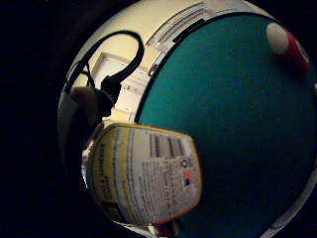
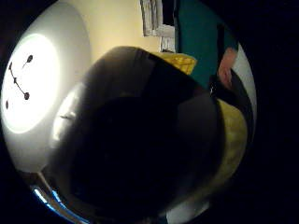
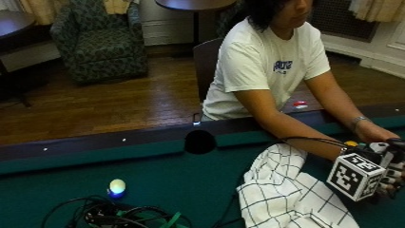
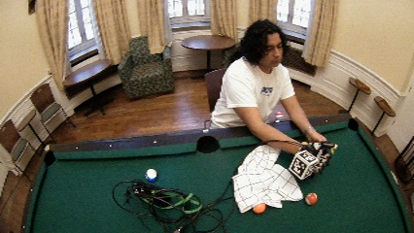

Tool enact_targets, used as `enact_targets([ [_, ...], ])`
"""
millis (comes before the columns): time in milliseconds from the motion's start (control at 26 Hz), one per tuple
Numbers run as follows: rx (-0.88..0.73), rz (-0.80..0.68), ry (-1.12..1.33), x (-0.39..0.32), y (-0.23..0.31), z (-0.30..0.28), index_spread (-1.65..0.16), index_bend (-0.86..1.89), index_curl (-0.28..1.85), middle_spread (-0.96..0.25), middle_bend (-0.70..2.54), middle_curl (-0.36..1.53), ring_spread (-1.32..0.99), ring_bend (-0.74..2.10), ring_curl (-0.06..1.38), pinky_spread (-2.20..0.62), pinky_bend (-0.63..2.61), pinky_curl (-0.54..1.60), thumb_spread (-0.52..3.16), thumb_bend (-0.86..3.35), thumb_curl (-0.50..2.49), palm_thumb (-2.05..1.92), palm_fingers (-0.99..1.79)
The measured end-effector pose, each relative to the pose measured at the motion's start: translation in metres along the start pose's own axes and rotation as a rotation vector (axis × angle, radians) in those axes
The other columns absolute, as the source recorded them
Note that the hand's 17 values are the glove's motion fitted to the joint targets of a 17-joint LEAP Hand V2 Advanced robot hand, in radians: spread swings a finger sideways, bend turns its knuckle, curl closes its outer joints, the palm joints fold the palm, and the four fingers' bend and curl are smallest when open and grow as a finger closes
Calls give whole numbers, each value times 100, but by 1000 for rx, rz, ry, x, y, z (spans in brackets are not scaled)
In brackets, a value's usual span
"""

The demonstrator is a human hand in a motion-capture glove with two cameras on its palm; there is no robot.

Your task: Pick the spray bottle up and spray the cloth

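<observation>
- Scene per outside view: person sits at the far rail of a pool table (image 3: 76, 164); gloved right hand (image 3: 391, 176) is at about 3 o'clock of the white checked cloth (image 3: 288, 194), just beside its edge, low over the felt.
- Spray bottle (image 1: 146, 173) fills the little-finger palm view w/ its printed label & barcode, so it's right up against the palm. In the outside view only a bit of yellow and white shows at the hand's top, prob. the bottle's head; body hidden behind the hand.
- Hand state: gloved fingers (image 3: 393, 173) look curled around the bottle, i.e. wrapped on it; thumb not visible. Can't tell if the bottle is off the felt yet.
- Key relation: cloth lies toward 9 o'clock from the hand, spread flat w/ folds. Nozzle direction can't be read in any view, so my guess is the next move needs the nozzle turned toward 9 o'clock before the trigger is squeezed.
- Bottle's long axis: appears roughly upright, but uncertain.
- Bare left hand (image 4: 316, 137) sits at approx. 12 o'clock of the gloved hand, close to it; whether it touches the bottle is unclear.
- View diffs: thumb-side palm view is mostly blocked by a dark rounded shape close in, w/ yellow at its edge; wide view alone shows two orange balls (image 4: 311, 198) at the cloth's near edge, 5–6 o'clock.
</observation>
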State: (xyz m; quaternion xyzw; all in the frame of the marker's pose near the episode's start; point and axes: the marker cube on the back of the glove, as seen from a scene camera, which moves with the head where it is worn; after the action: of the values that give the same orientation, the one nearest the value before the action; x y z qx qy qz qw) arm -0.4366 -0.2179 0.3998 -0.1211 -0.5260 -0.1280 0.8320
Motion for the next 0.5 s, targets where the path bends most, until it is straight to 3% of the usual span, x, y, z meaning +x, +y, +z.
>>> enact_targets([
  [385, -54, -13, 138, 11, 19, -16, -30, 15, 54, -20, 49, 51, -17, 56, 44, -2, 25, 36, 79, -8, 70, 71, 97],
  [501, -55, -17, 184, 11, 29, -32, -32, 12, 51, -19, 37, 47, -16, 50, 43, 5, 26, 37, 83, -11, 63, 57, 77],
])
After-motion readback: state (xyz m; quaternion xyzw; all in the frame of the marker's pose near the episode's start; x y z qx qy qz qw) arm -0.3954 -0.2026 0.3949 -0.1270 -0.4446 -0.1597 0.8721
